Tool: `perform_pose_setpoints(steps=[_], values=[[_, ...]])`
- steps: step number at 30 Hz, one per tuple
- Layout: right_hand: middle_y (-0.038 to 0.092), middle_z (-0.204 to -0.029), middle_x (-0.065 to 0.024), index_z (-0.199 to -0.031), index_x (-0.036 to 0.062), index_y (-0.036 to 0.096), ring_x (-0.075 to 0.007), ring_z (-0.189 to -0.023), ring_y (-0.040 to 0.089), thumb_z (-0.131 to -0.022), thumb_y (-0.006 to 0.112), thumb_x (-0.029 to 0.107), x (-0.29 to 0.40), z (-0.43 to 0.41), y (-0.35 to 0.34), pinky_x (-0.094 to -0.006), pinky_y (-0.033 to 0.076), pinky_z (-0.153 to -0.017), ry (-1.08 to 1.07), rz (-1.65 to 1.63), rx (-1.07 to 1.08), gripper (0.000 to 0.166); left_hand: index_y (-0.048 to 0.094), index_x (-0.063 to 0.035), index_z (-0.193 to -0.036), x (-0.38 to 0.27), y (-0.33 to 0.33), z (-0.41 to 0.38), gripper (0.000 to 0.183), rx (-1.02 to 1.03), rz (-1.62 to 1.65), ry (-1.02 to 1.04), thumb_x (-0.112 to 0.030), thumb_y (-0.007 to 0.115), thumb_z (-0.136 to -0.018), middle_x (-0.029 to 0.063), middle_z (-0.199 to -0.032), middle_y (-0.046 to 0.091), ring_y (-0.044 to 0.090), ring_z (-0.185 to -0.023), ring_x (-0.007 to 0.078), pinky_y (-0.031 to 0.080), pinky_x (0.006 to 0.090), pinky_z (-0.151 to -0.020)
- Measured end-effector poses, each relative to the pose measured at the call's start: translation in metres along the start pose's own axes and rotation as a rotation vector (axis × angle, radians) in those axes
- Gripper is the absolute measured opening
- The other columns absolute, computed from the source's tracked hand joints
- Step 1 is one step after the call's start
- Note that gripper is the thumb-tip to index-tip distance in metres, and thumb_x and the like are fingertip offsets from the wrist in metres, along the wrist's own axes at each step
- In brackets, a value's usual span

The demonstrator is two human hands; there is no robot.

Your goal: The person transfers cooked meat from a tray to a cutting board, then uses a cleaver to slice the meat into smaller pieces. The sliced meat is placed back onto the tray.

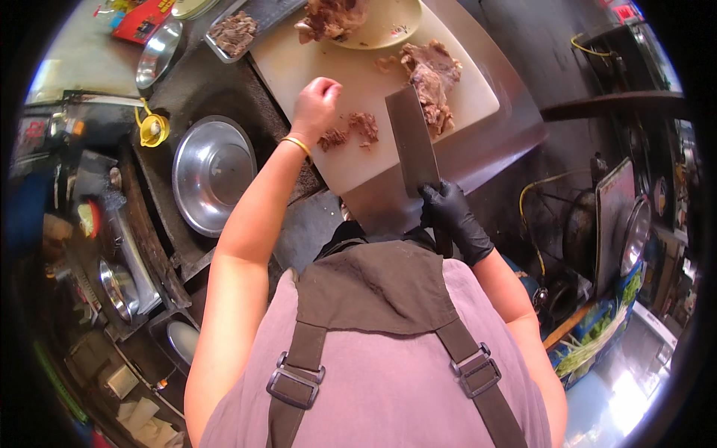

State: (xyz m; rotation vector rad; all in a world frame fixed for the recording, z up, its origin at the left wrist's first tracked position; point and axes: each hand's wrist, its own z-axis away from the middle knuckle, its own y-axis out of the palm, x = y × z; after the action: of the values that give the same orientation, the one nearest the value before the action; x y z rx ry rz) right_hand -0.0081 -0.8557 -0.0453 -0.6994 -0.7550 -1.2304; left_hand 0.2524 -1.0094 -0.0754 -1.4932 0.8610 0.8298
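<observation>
My right hand (451, 215), in a black glove, grips the handle of a broad cleaver (411, 140). Its blade reaches over the edge of a white cutting board (358, 168). A large piece of cooked meat (428, 78) lies on the board, partly behind the blade tip. Bare and curled into a fist, my left hand (318, 103) is over the board's left part; nothing shows in it. Small chopped meat pieces (363, 127) lie between the two hands. At the far side, a cream bowl (386, 25) stands beside a bigger chunk of meat (333, 19).
Left of the board sits a steel basin (214, 175). A metal tray (229, 55) at the far left holds sliced meat. Beyond the basin are a yellow plastic cup (152, 130) and a steel bowl (159, 53). At right, green vegetables (596, 339) lie in a blue crate.
</observation>
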Motion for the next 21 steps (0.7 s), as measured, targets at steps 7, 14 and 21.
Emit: perform_pose_setpoints(steps=[7,14,21], values=[[0.057,-0.062,-0.0077,-0.09,-0.0019,0.061,-0.0146,-0.051,0.054,-0.085,0.052,0.02,-0.007,0.002,-0.004,-0.0311,0.044,-0.049,0.135,0.065,-0.01,0.024,0.062,-0.0079,-0.053,0.037,-0.131,0.008,0.045,-0.12,-0.753,-0.191,-0.039,0.053,-0.084,0.0127,-0.063,0.062,0.06,-0.068,0.0313,0.045,0.0418,-0.067],[0.051,-0.055,-0.0071,-0.088,-0.0012,0.054,-0.0165,-0.041,0.052,-0.087,0.055,0.019,-0.011,0.003,0.014,-0.0305,0.045,-0.039,0.133,-0.041,-0.121,0.02,0.056,-0.0062,-0.096,0.072,-0.161,-0.033,0.026,-0.056,-0.455,-0.074,-0.008,0.064,-0.071,0.0121,-0.099,0.055,0.059,-0.079,0.0235,0.049,0.0349,-0.072],[0.05,-0.054,-0.0075,-0.087,-0.0006,0.053,-0.019,-0.041,0.052,-0.086,0.054,0.018,0.001,0.022,0.063,-0.0322,0.046,-0.041,0.161,-0.207,-0.308,0.018,0.052,0.0023,-0.108,0.047,-0.043,-0.108,0.026,0.725,0.886,-0.968,-0.016,0.05,-0.089,0.0192,-0.111,0.055,0.058,-0.087,0.0274,0.052,0.0302,-0.072]])
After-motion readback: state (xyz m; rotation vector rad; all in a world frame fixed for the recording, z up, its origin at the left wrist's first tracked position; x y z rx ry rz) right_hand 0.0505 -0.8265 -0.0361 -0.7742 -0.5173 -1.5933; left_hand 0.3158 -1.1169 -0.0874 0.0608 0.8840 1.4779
